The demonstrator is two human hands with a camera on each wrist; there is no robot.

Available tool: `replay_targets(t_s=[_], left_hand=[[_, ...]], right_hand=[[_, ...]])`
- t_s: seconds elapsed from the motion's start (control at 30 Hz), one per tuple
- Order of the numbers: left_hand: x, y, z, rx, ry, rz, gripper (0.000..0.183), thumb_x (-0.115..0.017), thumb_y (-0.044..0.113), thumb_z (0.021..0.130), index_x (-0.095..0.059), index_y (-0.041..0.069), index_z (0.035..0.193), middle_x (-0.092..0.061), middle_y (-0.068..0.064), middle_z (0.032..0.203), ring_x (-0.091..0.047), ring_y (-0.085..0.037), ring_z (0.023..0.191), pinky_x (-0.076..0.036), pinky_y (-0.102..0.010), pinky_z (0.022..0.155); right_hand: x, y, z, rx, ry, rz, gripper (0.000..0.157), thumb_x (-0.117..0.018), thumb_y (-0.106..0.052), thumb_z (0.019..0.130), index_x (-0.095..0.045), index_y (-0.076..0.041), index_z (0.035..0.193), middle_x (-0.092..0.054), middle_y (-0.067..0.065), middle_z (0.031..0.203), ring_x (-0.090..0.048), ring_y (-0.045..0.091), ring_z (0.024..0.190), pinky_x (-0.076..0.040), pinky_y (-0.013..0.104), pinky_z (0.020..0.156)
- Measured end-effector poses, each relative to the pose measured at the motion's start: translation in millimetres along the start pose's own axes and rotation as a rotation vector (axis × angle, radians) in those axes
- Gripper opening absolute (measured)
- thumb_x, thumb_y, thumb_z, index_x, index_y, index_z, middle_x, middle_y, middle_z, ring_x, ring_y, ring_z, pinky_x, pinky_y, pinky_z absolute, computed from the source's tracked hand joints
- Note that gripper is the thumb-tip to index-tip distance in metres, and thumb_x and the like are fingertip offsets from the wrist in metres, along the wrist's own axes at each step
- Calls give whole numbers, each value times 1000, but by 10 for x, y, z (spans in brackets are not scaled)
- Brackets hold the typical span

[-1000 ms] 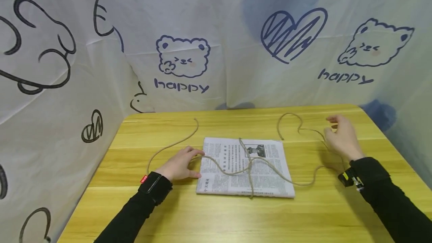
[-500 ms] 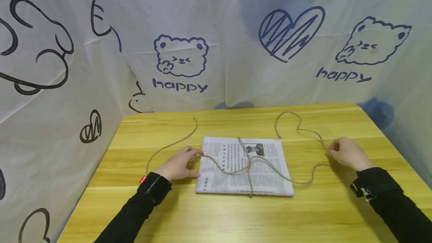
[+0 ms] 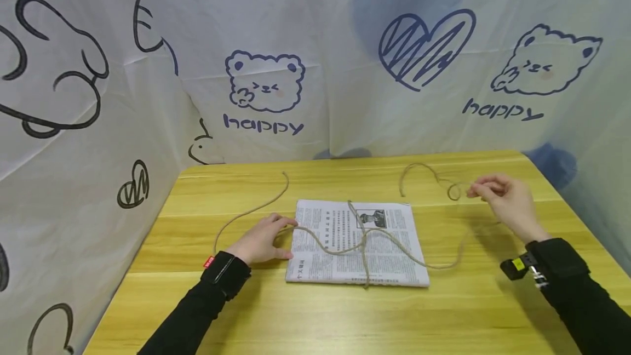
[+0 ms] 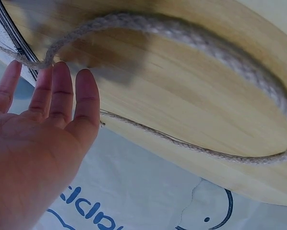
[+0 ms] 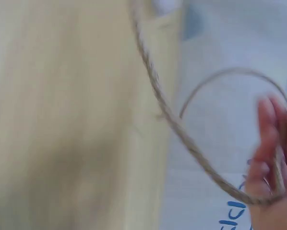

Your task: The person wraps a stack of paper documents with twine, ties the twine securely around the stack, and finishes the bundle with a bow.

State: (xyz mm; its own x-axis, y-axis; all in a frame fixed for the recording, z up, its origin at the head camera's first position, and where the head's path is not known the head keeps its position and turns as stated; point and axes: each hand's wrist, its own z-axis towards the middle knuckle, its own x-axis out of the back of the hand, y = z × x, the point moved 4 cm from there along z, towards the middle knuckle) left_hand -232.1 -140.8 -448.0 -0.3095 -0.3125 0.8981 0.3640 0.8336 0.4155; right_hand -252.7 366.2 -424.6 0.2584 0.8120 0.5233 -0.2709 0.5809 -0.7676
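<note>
Tan rope (image 3: 340, 253) crossed over a folded newspaper (image 3: 345, 234) on a wood-grain surface (image 3: 345, 322), loose lengths trailing off both sides. What are the hands up to?

Right hand (image 3: 510, 201) has a narrow grip, pinching the rope well off to the right of the paper. Left hand (image 3: 261, 242) is at the paper's left edge.

Head cam hides that left palm tho. Holding anything?

Nah, left wrist cam shows the fingers pretty straight, rope right at the fingertips. Right wrist cam's blurry, but you get rope running across the palm, which the head view doesn't show.

Any change from half a second ago?

Yep, right hand was lower, now it's lifted and farther back, with the rope curling by its fingers. Newspaper hasn't budged.
</note>
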Motion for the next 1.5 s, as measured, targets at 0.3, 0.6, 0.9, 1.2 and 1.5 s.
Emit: replay_targets(t_s=[0.3,0.6,0.9,1.2,1.5], left_hand=[[16,31,13,-12,3,-2,69,-80,32,75,-50,18,135,-48,-8,128,-46,-28,116,-41,-46,97],[16,340,64,-183,47,164,57,-76,38,78,-56,19,128,-45,-7,132,-40,-30,119,-36,-51,96],[-135,454,170,-291,82,250,16,-63,37,89,-58,22,86,-51,5,100,-45,-19,96,-39,-41,84],[23,177,87,-153,193,47,11,-57,25,96,-52,18,89,-49,6,68,-44,-7,56,-36,-23,49],[3,-71,-12,-33,164,65,12,-63,24,92,-58,17,83,-50,6,65,-46,-10,58,-38,-27,53]], right_hand=[[280,697,170,-191,170,-249,55,-43,-43,98,-40,-4,136,-56,22,115,-56,30,93,-44,38,75],[-743,-449,-257,233,-335,-266,39,-59,-22,94,-51,5,122,-56,22,111,-53,37,100,-44,53,82],[-1356,-787,-559,407,-569,-414,12,-69,-15,87,-59,-9,92,-50,-6,76,-45,8,66,-43,29,60],[-1273,-804,-645,369,-584,-242,15,-58,-7,94,-59,-18,83,-49,-9,67,-42,4,57,-39,23,56],[-1234,-778,-688,358,-628,-331,22,-61,-5,90,-59,-19,73,-48,-11,61,-40,2,53,-38,22,52]])
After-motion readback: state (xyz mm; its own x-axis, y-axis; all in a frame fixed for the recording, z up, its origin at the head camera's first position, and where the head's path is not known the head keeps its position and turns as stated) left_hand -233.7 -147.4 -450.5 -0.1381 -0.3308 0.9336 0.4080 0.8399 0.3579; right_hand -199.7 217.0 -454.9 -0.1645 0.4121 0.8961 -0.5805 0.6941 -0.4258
